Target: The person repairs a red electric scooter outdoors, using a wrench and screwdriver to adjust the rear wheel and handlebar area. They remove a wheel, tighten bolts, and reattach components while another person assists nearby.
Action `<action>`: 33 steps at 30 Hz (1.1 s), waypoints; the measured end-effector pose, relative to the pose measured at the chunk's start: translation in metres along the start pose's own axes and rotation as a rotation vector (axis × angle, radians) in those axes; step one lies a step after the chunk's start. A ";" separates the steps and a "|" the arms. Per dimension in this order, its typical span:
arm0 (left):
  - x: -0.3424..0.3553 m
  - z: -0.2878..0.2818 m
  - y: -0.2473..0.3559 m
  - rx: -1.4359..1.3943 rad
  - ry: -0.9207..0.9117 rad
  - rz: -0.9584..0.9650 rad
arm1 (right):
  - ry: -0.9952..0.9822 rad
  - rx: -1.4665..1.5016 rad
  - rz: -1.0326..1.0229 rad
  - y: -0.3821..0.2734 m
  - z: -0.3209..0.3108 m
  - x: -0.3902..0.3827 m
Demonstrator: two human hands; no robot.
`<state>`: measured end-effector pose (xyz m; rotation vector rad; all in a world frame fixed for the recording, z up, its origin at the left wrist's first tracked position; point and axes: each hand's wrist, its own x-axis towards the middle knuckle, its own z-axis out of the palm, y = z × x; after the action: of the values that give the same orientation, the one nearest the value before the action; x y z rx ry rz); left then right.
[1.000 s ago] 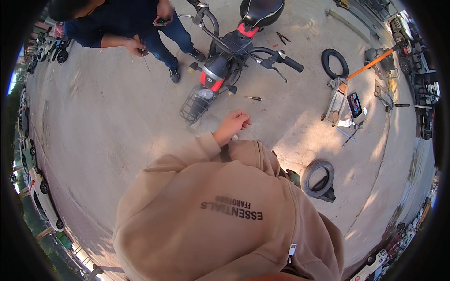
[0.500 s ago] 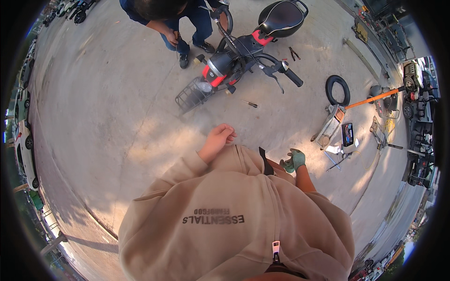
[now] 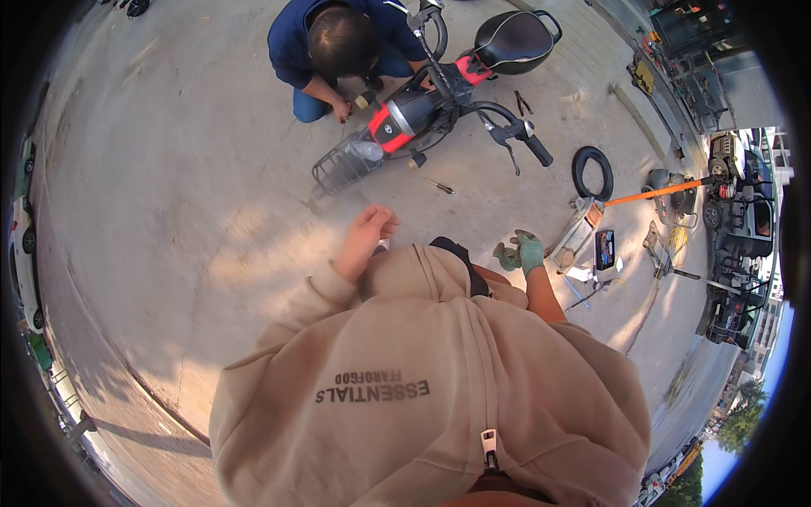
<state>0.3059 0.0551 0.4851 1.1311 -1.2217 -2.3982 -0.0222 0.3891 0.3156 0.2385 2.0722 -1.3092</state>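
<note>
My bare left hand [image 3: 367, 240] hangs in front of my beige hoodie, fingers loosely bent and slightly apart, with nothing visible in them. A small whitish patch by its wrist is too small to name. My right hand [image 3: 520, 252], in a green work glove, is held low beside my right leg. Its thumb and fingers are spread, and I see nothing between them. Neither hand touches the red and black motorbike [image 3: 397, 122] ahead of me. Across the motorbike, a person in a dark blue top [image 3: 291, 38] crouches beside its front end, one hand [image 3: 341, 111] low near it.
A screwdriver [image 3: 440, 186] lies between me and the motorbike. Pliers [image 3: 524, 102] lie beyond it. To the right are a black tyre [image 3: 577, 178], a floor jack [image 3: 578, 229] with an orange handle [image 3: 655, 193], and a black case [image 3: 605, 250]. Parked vehicles line both sides.
The other person has lowered into a crouch and leaned toward the motorbike. My left hand has shifted left and its fingers have loosened. My gloved right hand has risen slightly, its fingers spreading.
</note>
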 end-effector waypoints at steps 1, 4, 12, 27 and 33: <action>0.000 -0.001 0.001 -0.012 0.011 0.011 | 0.002 -0.027 0.003 -0.007 0.000 0.001; -0.004 -0.005 0.004 -0.051 0.035 0.035 | 0.006 -0.152 0.030 -0.023 0.002 0.005; -0.006 0.010 -0.005 -0.127 0.277 0.049 | -0.032 -0.194 0.058 -0.050 -0.013 0.053; -0.015 0.210 0.088 -0.056 -0.183 0.595 | -0.227 -0.123 0.209 -0.051 -0.090 0.169; -0.034 0.296 0.165 0.078 -0.766 1.103 | -0.206 -0.129 0.263 -0.049 -0.120 0.194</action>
<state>0.0926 0.1438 0.7353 -0.5113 -1.5365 -1.8290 -0.2455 0.4317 0.2644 0.2951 1.8708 -0.9961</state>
